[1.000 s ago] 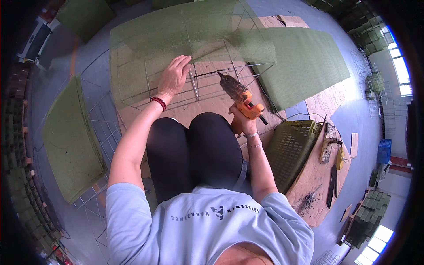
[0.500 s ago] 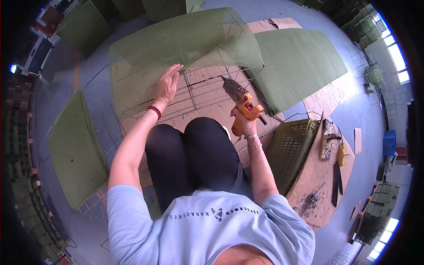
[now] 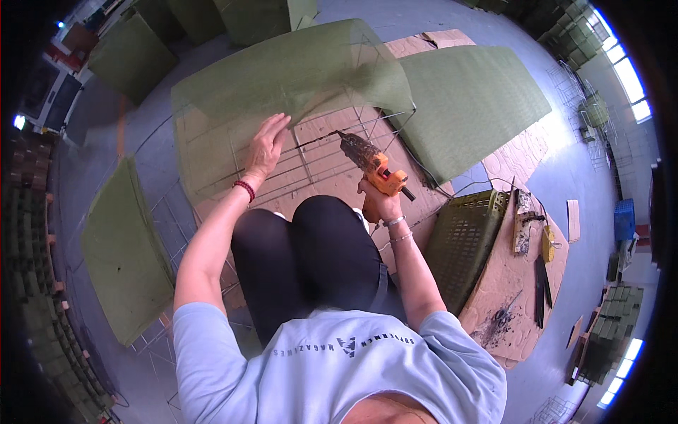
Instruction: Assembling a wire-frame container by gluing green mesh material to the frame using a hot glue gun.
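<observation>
Since the earlier frames the mesh [image 3: 296, 78] has shifted up and left. My left hand [image 3: 265, 145] lies flat, fingers spread, on the wire frame [image 3: 304, 166] at the mesh edge. I should press firmly there, clear of the nozzle. My right hand [image 3: 378, 201] is closed around the orange gun [image 3: 371, 166], tip at the frame. Farther right: a green crate [image 3: 466, 244], then a blue crate [image 3: 623, 219]; no labels legible.

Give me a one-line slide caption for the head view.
Kneeling person's left hand presses green mesh on a wire frame; right hand aims an orange glue gun.
</observation>
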Tool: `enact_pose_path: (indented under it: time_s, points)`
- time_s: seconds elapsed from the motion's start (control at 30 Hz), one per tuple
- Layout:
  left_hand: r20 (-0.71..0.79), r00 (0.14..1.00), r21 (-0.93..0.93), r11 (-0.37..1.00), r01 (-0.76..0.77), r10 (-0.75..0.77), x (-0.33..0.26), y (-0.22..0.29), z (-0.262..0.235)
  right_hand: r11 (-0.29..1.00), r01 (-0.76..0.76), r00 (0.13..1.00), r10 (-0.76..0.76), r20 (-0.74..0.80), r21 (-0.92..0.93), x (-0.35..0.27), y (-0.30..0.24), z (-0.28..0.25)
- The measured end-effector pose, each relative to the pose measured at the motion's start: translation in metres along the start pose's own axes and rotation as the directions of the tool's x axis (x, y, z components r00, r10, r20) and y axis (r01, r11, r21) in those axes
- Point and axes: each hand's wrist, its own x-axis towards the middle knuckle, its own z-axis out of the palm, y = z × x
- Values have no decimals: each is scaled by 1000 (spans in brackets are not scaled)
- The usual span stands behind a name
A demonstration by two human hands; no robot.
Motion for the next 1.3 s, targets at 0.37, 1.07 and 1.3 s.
enact_pose_path:
  time_s: [0.37, 1.07, 1.3]
  points:
    - [125, 978, 86, 983, 160, -169, 28, 32, -8, 996, 83, 994, -81, -69, 18, 6, -3, -30]
    - [-97, 895, -133, 897, 422, -436, 31, 4, 9, 979, 163, 973, -139, -185, 120, 15, -8, -52]
    - [-73, 869, -271, 848, 456, -490, 32, -9, 7, 986, 157, 959, -137, -250, 64, 25, 3, -65]
